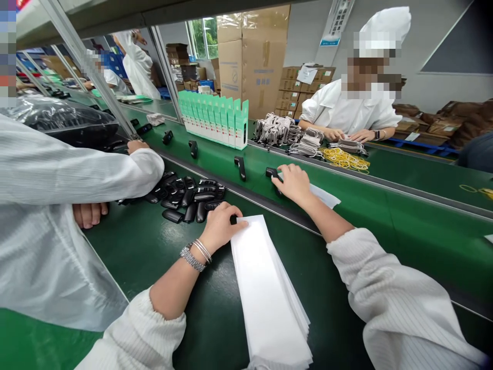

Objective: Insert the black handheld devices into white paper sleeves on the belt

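Several left fingers (239, 222) touch paper stack (265, 288); right fingers (278, 177) touch black device (270, 172).

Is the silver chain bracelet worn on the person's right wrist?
No, the silver chain bracelet circles the wrist of the left hand, while the wrist of the right hand looks bare.
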{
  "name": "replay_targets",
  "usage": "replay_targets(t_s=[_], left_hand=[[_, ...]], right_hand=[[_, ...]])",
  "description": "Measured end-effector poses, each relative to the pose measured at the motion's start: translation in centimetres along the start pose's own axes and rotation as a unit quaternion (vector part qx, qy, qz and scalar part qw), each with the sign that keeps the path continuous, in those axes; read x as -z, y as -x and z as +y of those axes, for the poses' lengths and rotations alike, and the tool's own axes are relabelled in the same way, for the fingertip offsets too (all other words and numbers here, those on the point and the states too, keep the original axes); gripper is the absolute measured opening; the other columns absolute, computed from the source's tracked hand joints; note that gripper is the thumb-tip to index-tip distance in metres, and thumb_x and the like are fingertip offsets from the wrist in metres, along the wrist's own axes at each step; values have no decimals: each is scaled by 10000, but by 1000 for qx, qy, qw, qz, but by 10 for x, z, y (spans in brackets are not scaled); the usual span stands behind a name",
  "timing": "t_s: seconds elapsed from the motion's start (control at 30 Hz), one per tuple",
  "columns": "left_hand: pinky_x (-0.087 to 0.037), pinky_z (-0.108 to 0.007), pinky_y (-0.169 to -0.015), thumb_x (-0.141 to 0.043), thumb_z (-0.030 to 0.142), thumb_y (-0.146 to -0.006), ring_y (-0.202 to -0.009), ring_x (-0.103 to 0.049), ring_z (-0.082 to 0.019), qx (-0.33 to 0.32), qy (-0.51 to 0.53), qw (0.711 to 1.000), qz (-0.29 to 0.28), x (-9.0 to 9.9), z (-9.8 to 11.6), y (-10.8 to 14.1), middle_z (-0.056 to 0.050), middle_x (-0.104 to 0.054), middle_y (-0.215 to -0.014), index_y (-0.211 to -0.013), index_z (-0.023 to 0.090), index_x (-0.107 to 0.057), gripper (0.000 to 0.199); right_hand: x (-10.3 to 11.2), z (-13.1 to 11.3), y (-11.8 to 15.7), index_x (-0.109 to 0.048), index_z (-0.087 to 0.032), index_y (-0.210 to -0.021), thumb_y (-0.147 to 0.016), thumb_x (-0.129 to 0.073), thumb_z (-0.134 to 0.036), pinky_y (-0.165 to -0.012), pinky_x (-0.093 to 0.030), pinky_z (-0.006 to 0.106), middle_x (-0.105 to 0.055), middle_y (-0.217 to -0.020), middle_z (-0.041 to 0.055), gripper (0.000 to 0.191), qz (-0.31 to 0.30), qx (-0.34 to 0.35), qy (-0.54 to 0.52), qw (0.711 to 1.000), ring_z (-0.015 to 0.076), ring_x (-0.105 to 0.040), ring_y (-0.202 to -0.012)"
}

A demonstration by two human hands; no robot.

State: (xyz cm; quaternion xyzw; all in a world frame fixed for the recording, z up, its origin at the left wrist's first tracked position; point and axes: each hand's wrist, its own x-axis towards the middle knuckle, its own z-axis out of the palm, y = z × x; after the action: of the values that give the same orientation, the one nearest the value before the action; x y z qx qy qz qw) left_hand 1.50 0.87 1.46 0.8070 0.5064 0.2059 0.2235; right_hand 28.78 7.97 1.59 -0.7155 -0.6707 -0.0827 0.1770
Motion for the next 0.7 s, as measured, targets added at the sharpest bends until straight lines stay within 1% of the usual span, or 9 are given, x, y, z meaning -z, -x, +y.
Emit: replay_targets(t_s=[0.03, 0.1, 0.2, 0.27, 0.37, 0.43, 0.5, 0.57, 0.7], left_hand=[[-425, -338, -811, -634, 315, -842, -897, -587, -203, -23, 6, 1000, 4, -2, 1, 0, -20, -612, -915, -839, 210, -662, 109], [-408, -321, -773, -548, 250, -894, -864, -584, -191, -60, 12, 998, 19, -3, 2, -1, -16, -621, -850, -781, 201, -640, 155], [-385, -327, -763, -484, 243, -943, -830, -584, -191, -82, -8, 996, 47, -2, 3, -1, -17, -637, -811, -774, 192, -623, 225], [-378, -335, -784, -467, 227, -953, -818, -589, -190, -94, -14, 994, 58, 0, 4, -1, -14, -654, -809, -790, 191, -616, 224], [-375, -337, -816, -460, 170, -939, -781, -585, -174, -115, -8, 992, 61, 3, 5, 0, 9, -657, -794, -859, 201, -609, 172], [-371, -334, -825, -467, 142, -924, -732, -568, -157, -123, -8, 990, 61, 5, 7, 1, 30, -626, -748, -877, 207, -595, 151], [-368, -335, -825, -489, 147, -917, -721, -558, -152, -128, -15, 990, 60, 7, 8, 2, 35, -598, -727, -845, 204, -584, 133], [-363, -345, -835, -527, 180, -917, -788, -575, -165, -135, -20, 988, 68, 8, 9, 3, 19, -607, -782, -813, 199, -588, 122], [-372, -364, -858, -629, 235, -884, -886, -587, -186, -150, 1, 984, 99, 9, 8, 3, -6, -605, -873, -794, 192, -622, 100]], right_hand=[[-7, 0, 0, -557, -179, -1228, -893, -534, -410, -883, -422, 420, -615, -1179, 168, 408, -31, -10, -5, 999, 332, -554, -1099], [-19, 1, -2, -488, -181, -1321, -899, -522, -367, -858, -445, 414, -605, -1211, 173, 463, -84, -42, -51, 994, 318, -583, -1064], [-27, 2, -5, -399, -171, -1385, -891, -489, -259, -820, -469, 372, -628, -1158, 143, 510, -110, -102, -228, 962, 253, -623, -962], [-27, -2, -6, -359, -166, -1392, -853, -508, -239, -803, -485, 338, -647, -1047, 87, 564, -109, -130, -397, 902, 204, -630, -890], [-20, -20, -2, -359, -217, -1372, -785, -573, -267, -785, -505, 311, -629, -951, 13, 626, -91, -130, -610, 776, 166, -628, -850], [-10, -35, 3, -373, -266, -1351, -751, -628, -311, -763, -521, 319, -621, -943, -6, 654, -90, -108, -695, 706, 167, -635, -842], [2, -48, 10, -366, -303, -1343, -721, -685, -344, -761, -536, 340, -624, -965, -9, 700, -105, -75, -742, 658, 178, -651, -851], [12, -57, 16, -341, -330, -1348, -690, -734, -331, -791, -546, 357, -626, -1002, -8, 767, -114, -46, -756, 643, 186, -668, -881], [22, -64, 26, -268, -365, -1390, -642, -781, -265, -808, -561, 360, -584, -1156, 19, 912, -94, -27, -740, 665, 191, -686, -918]])
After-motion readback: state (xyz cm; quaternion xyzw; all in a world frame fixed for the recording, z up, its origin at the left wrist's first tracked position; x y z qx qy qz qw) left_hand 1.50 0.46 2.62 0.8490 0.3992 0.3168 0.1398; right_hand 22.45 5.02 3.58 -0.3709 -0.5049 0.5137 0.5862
